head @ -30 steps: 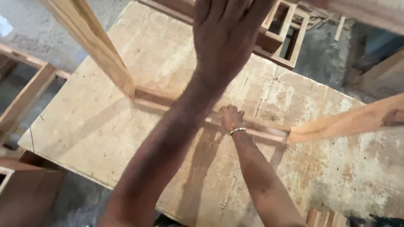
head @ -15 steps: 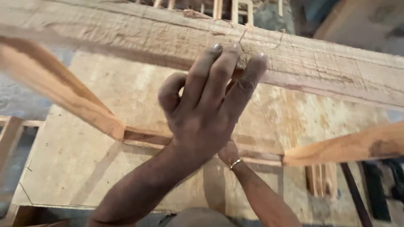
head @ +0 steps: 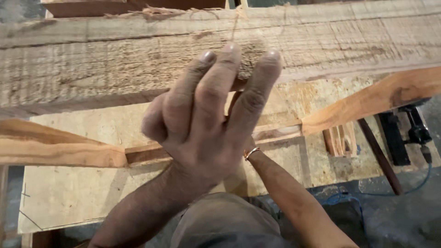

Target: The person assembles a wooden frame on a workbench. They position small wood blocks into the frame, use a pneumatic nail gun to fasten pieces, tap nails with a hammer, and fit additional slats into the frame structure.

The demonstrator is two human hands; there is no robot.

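Note:
My left hand (head: 206, 133) is raised close to the camera, back toward me, fingers stretched up and slightly apart. Its fingertips lie against a rough-sawn thick plank (head: 92, 69) that crosses the top of the view, and it holds nothing. Below it, my right hand (head: 249, 148) is mostly hidden; only the wrist with a thin copper-coloured bangle shows. That hand sits at a slim wooden rail (head: 142, 154). The rail joins a curved reddish piece on the left (head: 55, 149) to another on the right (head: 376, 96).
A pale plywood board (head: 73, 193) lies under the frame as a work surface. To the right are small wooden blocks (head: 340, 140), a dark rod (head: 379, 156), a black tool (head: 409, 133) and a blue cable (head: 395, 193) on the grey floor.
The view has dropped closer to the rough plank, which now fills the top. My left hand has stayed on it, fingers straighter. My right arm still reaches to the rail.

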